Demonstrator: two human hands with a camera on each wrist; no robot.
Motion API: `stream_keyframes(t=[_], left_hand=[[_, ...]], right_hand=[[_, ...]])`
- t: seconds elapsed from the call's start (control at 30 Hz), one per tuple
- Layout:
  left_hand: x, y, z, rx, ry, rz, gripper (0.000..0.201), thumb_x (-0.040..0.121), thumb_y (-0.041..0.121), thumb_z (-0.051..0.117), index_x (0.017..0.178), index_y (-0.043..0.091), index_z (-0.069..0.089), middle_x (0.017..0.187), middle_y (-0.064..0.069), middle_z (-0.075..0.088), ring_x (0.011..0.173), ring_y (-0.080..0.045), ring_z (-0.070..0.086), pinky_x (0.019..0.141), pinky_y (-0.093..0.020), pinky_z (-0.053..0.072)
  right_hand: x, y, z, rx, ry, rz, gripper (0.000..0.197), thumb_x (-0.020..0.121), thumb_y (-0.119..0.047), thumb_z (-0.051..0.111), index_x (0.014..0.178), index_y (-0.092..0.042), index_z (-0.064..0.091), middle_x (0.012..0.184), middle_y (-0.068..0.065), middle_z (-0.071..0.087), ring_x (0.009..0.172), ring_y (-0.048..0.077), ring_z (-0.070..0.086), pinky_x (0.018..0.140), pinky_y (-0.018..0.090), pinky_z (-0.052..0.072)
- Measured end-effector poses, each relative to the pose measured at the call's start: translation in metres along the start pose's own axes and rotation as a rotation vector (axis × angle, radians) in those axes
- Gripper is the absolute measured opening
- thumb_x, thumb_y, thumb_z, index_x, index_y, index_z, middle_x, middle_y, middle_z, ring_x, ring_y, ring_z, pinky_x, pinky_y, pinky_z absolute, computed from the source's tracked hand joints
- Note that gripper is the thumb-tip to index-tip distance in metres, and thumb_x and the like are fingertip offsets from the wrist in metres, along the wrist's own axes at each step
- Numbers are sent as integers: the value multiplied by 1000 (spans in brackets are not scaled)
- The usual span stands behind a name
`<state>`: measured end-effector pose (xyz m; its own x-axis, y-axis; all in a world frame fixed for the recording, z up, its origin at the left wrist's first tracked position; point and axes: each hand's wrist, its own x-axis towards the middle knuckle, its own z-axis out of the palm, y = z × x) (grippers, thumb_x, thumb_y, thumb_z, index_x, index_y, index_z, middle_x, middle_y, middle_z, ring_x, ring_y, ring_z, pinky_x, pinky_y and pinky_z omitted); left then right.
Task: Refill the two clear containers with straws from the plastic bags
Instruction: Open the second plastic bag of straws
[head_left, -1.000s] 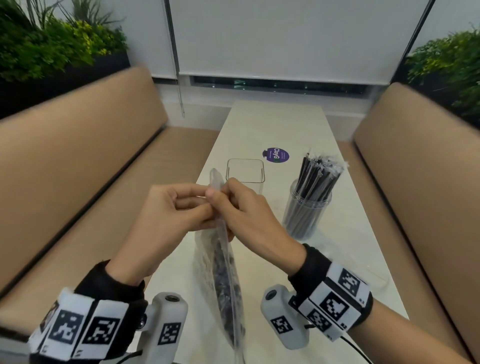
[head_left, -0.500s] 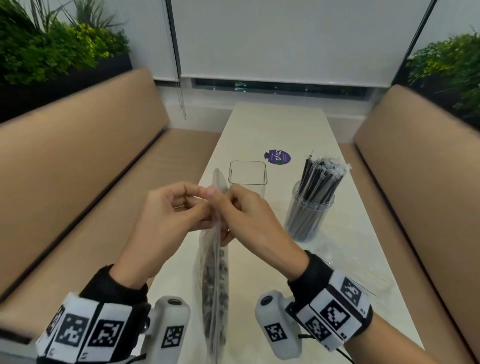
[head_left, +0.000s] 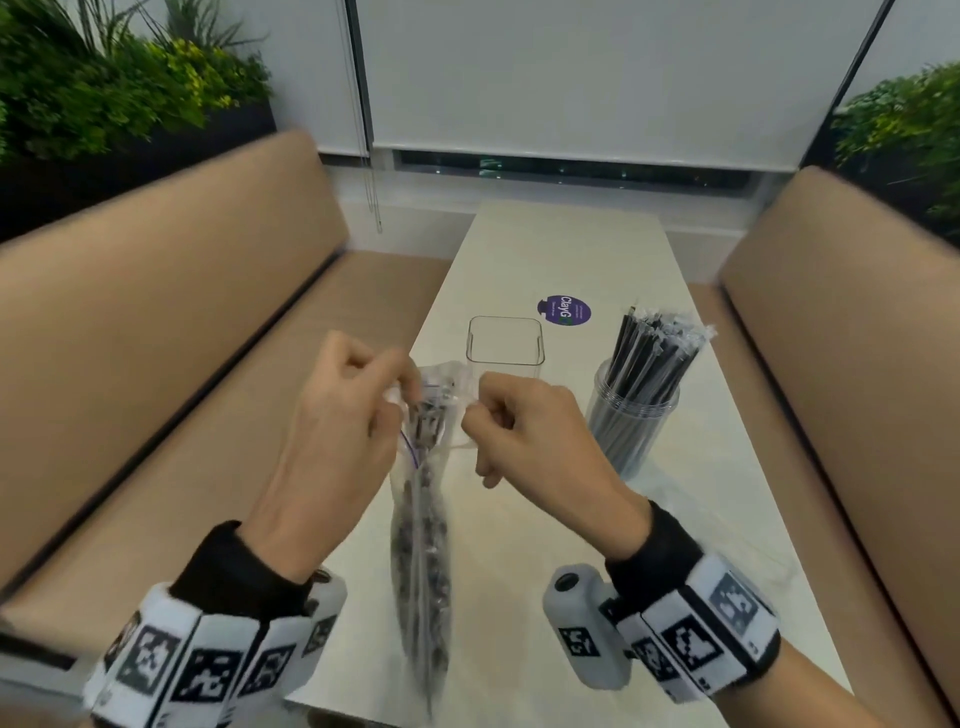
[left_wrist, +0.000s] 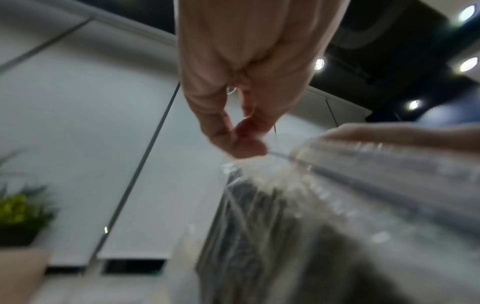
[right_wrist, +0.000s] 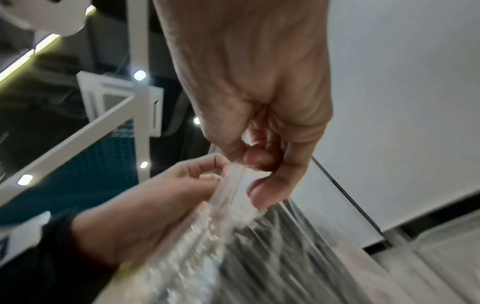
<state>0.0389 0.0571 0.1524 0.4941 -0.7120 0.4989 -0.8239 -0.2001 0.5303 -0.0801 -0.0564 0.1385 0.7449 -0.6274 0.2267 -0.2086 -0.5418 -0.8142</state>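
Observation:
A clear zip bag (head_left: 422, 525) of dark wrapped straws hangs upright over the table's near end. My left hand (head_left: 343, 415) pinches one lip of its mouth and my right hand (head_left: 519, 431) pinches the other, with the mouth spread apart between them. In the left wrist view the left hand (left_wrist: 241, 142) pinches the bag (left_wrist: 285, 226) at its rim. In the right wrist view the right hand (right_wrist: 259, 170) grips the bag (right_wrist: 259, 246) lip. Behind stands an empty square clear container (head_left: 505, 349). A round clear container (head_left: 628, 426), to the right, is full of black straws (head_left: 652, 353).
The long pale table (head_left: 566, 244) runs away between two tan benches (head_left: 156, 322). A purple round sticker (head_left: 564, 310) lies past the square container. A flat clear bag (head_left: 727, 519) lies on the table near the right wrist. Plants stand at both far corners.
My hands were together at the top of the closed bag; now they have pulled apart sideways and the bag's mouth has opened between them.

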Motion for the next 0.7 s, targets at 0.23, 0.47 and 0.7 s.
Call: stream_keyframes(t=[0.23, 0.47, 0.7], left_hand=[[-5, 7, 24, -84, -130, -67, 45, 82, 13, 65, 122, 33, 64, 93, 10, 61, 76, 2, 57, 74, -5, 42], [-12, -39, -26, 282, -299, 17, 67, 66, -23, 59, 111, 24, 73, 97, -3, 50, 61, 1, 37, 53, -6, 28], [-10, -58, -3, 10, -389, -98, 85, 64, -9, 66, 137, 33, 50, 106, 18, 55, 84, 8, 52, 66, -12, 39]], right_hand=[[13, 2, 12, -110, 80, -9, 17, 80, -15, 56, 90, -10, 43, 73, 4, 55, 66, 23, 54, 58, 37, 43], [5, 39, -62, -245, -44, 260, 17, 80, -3, 62, 89, -16, 56, 75, 7, 66, 50, 13, 58, 51, 30, 53], [-11, 41, -47, -141, -200, 270, 11, 89, -17, 64, 100, -17, 67, 80, 4, 67, 60, 17, 65, 53, 27, 57]])
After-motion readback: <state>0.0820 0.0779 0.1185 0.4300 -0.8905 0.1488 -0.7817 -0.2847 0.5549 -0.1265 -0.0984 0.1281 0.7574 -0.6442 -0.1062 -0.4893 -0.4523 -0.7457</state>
